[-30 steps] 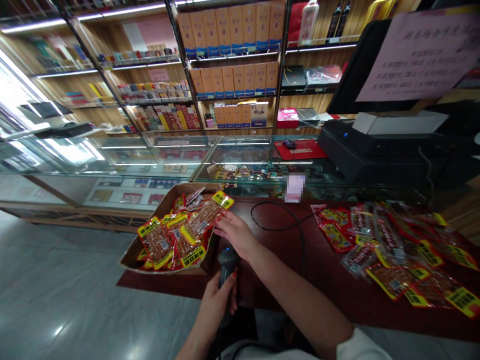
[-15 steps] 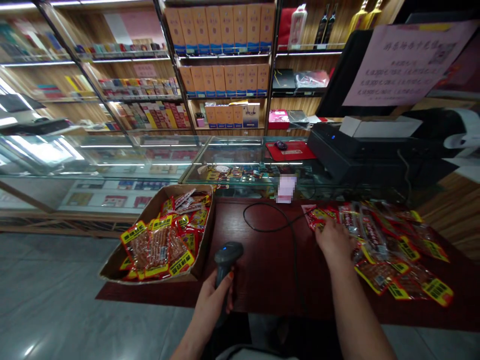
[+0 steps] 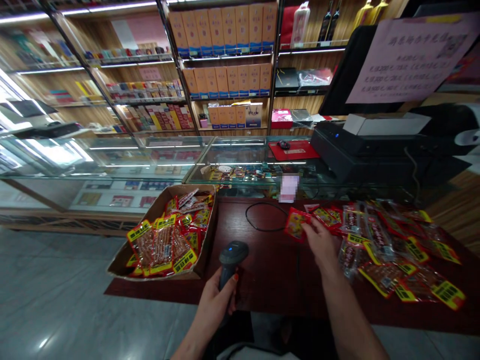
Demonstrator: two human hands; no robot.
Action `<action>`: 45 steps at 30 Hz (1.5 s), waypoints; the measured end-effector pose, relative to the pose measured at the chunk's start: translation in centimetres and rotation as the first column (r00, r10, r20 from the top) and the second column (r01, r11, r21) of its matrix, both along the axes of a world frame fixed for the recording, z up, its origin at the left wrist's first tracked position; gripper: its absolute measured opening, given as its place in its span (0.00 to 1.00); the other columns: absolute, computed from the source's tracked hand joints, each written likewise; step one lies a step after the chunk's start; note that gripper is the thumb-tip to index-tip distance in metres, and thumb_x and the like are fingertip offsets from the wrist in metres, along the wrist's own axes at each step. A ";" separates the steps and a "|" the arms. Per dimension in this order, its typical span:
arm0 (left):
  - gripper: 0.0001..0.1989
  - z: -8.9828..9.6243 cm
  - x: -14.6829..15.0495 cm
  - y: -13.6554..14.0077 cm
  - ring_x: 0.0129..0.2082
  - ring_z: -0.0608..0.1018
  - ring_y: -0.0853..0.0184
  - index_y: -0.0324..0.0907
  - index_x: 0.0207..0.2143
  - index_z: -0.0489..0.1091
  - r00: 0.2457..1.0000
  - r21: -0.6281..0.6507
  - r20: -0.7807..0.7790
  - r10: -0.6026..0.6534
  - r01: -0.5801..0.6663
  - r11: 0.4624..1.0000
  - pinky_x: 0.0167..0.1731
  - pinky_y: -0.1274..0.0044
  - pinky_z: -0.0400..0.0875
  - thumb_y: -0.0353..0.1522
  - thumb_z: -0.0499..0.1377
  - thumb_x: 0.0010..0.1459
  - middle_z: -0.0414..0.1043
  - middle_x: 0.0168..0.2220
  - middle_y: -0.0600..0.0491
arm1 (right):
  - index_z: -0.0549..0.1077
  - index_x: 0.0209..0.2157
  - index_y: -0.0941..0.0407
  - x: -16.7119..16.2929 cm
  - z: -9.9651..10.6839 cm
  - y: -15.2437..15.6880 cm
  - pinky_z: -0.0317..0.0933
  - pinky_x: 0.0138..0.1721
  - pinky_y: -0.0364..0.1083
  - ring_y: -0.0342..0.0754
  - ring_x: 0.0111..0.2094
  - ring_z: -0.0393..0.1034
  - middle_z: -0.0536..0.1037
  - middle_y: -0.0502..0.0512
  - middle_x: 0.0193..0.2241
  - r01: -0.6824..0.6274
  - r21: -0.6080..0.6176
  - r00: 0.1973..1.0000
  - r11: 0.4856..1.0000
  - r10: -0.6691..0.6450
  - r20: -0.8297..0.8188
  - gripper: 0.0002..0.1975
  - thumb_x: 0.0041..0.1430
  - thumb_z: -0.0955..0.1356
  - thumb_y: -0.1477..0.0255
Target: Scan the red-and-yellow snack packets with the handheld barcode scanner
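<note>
My left hand (image 3: 218,295) is wrapped round the handle of a dark barcode scanner (image 3: 233,253), which has a small blue light on top. Between the fingers of my right hand (image 3: 318,241) is a red snack packet (image 3: 296,223), raised a little over the dark red tabletop. Right beside that hand lies a spread of snack packets (image 3: 382,280) with red, yellow and clear wrapping. On the left, an open cardboard box (image 3: 205,260) holds several more snack packets (image 3: 162,245). A black cable (image 3: 262,230) loops over the tabletop, partly hidden behind the red packet.
Behind the dark red table (image 3: 258,280) runs a glass display counter (image 3: 168,155), with a mouse (image 3: 284,145) on a red mat (image 3: 300,151). At the right stand a dark cash-register unit (image 3: 348,155) and a monitor with a pink notice (image 3: 405,60). Shelves of boxes line the wall.
My right hand has picked up a red snack packet from the spread and moved it left. The left hand still holds the scanner in nearly the same place. The view has shifted slightly.
</note>
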State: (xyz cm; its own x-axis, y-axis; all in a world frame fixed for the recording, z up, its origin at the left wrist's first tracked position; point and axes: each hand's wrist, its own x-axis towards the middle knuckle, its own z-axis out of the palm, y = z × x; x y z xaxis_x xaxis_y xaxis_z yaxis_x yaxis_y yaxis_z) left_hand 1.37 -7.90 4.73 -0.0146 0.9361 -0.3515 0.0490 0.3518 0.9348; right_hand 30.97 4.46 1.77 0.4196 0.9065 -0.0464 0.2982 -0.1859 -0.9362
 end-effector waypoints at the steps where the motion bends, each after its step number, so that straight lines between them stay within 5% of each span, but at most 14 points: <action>1: 0.29 0.2 0.1 0.0 0.13 0.66 0.73 0.39 0.42 0.69 1.000 0.003 -0.001 -0.006 0.006 1.000 0.14 0.82 0.61 0.55 0.63 0.53 0.64 0.17 0.63 | 0.76 0.51 0.54 -2.0 -0.7 0.1 0.71 0.49 0.54 0.56 0.46 0.78 0.83 0.55 0.44 -0.058 0.007 0.993 0.998 0.058 -0.101 0.18 0.66 0.65 0.60; 4: 0.28 0.7 0.4 -0.2 0.14 0.66 0.73 0.39 0.42 0.69 0.998 0.008 -0.037 -0.044 0.044 0.999 0.15 0.82 0.60 0.54 0.62 0.55 0.63 0.16 0.63 | 0.75 0.51 0.56 -7.1 -3.0 0.3 0.74 0.41 0.51 0.49 0.39 0.79 0.81 0.55 0.44 -0.208 0.026 0.918 0.978 0.204 -0.340 0.16 0.70 0.67 0.61; 8: 0.26 0.9 0.3 -0.6 0.14 0.65 0.73 0.39 0.41 0.69 0.988 0.023 -0.107 -0.110 0.113 0.993 0.16 0.82 0.60 0.53 0.60 0.57 0.64 0.16 0.62 | 0.73 0.53 0.57 -9.7 -5.1 0.6 0.74 0.44 0.53 0.50 0.44 0.77 0.78 0.56 0.49 -0.275 0.066 0.833 0.959 0.272 -0.483 0.16 0.68 0.70 0.64; 15: 0.23 0.1 0.3 -0.7 0.16 0.67 0.71 0.38 0.44 0.70 0.979 0.026 -0.147 -0.142 0.147 0.989 0.17 0.81 0.62 0.50 0.59 0.60 0.63 0.18 0.62 | 0.72 0.55 0.56 -8.5 -5.9 1.1 0.74 0.47 0.55 0.52 0.47 0.76 0.77 0.57 0.52 -0.245 0.064 0.778 0.967 0.235 -0.583 0.18 0.68 0.70 0.63; 34: 0.12 1.6 0.9 -0.9 0.18 0.68 0.71 0.39 0.39 0.72 0.955 0.034 -0.191 -0.225 0.236 0.971 0.19 0.81 0.61 0.39 0.58 0.62 0.64 0.19 0.61 | 0.74 0.52 0.57 -8.5 -5.3 0.6 0.74 0.44 0.53 0.49 0.41 0.78 0.80 0.55 0.46 -0.172 0.131 0.774 0.976 0.216 -0.596 0.17 0.70 0.68 0.61; 45: 0.16 0.7 0.4 -1.0 0.16 0.67 0.71 0.40 0.38 0.71 0.974 0.033 -0.148 -0.172 0.179 0.983 0.17 0.81 0.61 0.44 0.60 0.60 0.63 0.18 0.62 | 0.73 0.52 0.57 -8.3 -4.9 0.5 0.74 0.41 0.51 0.48 0.40 0.77 0.79 0.55 0.46 -0.096 0.073 0.791 0.993 0.121 -0.600 0.16 0.69 0.69 0.62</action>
